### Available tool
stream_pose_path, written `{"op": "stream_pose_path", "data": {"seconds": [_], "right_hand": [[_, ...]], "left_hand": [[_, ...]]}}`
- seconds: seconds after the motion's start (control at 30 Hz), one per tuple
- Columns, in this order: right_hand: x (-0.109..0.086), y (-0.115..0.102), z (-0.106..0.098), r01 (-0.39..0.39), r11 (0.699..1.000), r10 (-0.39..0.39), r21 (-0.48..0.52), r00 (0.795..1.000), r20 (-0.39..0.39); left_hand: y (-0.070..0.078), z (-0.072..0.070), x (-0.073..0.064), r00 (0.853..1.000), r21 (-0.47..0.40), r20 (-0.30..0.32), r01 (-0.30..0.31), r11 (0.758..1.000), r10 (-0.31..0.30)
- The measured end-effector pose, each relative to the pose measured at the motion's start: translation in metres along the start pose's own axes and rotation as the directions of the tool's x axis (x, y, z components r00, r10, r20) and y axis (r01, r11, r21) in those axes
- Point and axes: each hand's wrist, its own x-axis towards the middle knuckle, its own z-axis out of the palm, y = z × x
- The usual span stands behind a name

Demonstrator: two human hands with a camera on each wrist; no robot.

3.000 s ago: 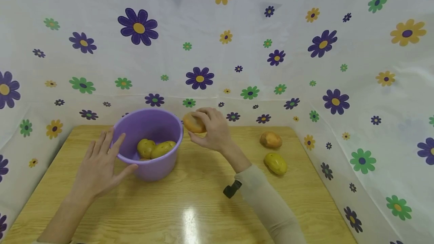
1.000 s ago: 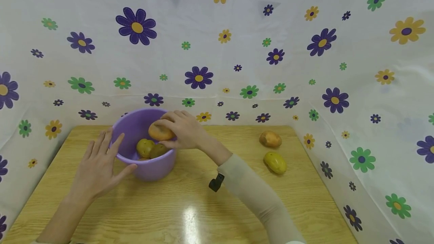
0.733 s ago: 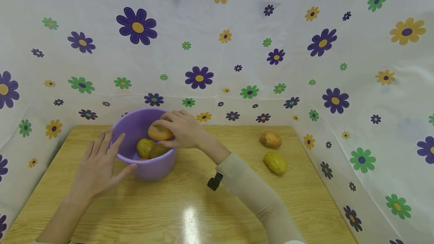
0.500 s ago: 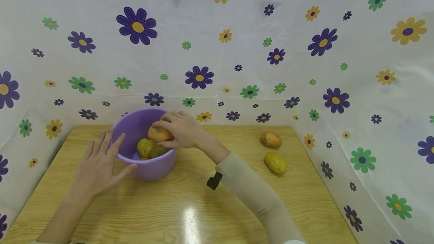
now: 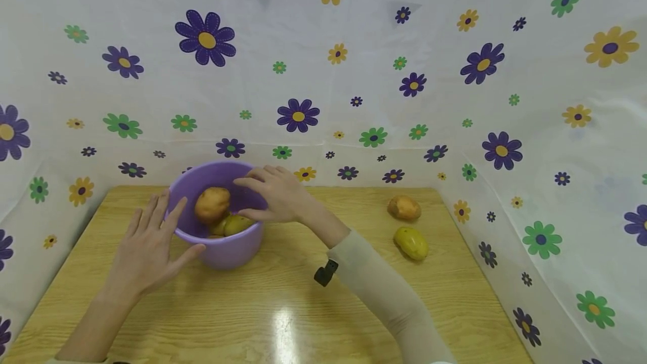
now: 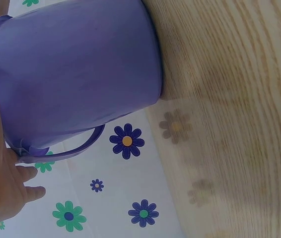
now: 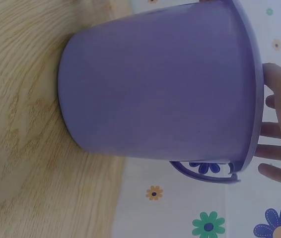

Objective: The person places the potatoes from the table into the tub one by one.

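Observation:
A purple bucket [image 5: 229,254] stands upright at the left of the table, its thin handle [image 7: 195,174] hanging at the back. Inside it, a brown potato [image 5: 212,205] leans against the left part of the wall, above a yellow-green potato [image 5: 236,224]; more of the pile is partly hidden. My left hand [image 5: 146,251] rests at the bucket's left rim with its fingers spread. Over the right rim is my right hand [image 5: 278,195], thumb and fingers parted, holding nothing. In the right wrist view its fingers [image 7: 274,152] reach past the rim.
On the right of the wooden table [image 5: 303,296] lie a brown potato [image 5: 404,208] and, just nearer, a yellow-green potato [image 5: 411,243]. A flower-printed white sheet [image 5: 354,32] rises behind the table and along its sides. A small black device [image 5: 326,272] is on the right wrist.
My right hand carried the brown potato leftward from beside the bucket to over its inside, then let it go. The potato now lies farther left in the bucket. The left hand has stayed put.

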Motion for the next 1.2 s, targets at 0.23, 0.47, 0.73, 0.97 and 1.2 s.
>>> {"op": "stream_pose_path", "data": {"seconds": [0.23,0.47,0.73,0.97,1.2], "right_hand": [[-0.014,0.003,-0.001,-0.008,1.000,0.008,0.002,0.997,-0.071],[-0.034,0.008,0.001,-0.006,1.000,0.006,-0.001,0.986,-0.166],[-0.052,0.011,0.000,-0.010,1.000,0.014,0.018,0.979,-0.203],[-0.071,0.014,0.001,-0.026,1.000,0.027,0.006,0.976,-0.218],[-0.093,0.019,0.001,-0.074,0.997,0.069,-0.015,0.975,-0.212]], "left_hand": [[-0.001,0.000,0.000,1.000,-0.002,-0.007,0.001,1.000,-0.001],[0.001,-0.001,0.001,1.000,-0.005,0.011,0.004,1.000,-0.004],[0.002,-0.003,0.000,1.000,-0.007,0.019,0.010,1.000,-0.010],[0.001,-0.002,0.000,1.000,0.003,0.025,0.004,1.000,-0.004],[0.000,0.000,0.000,1.000,0.007,0.014,0.003,1.000,-0.003]]}}
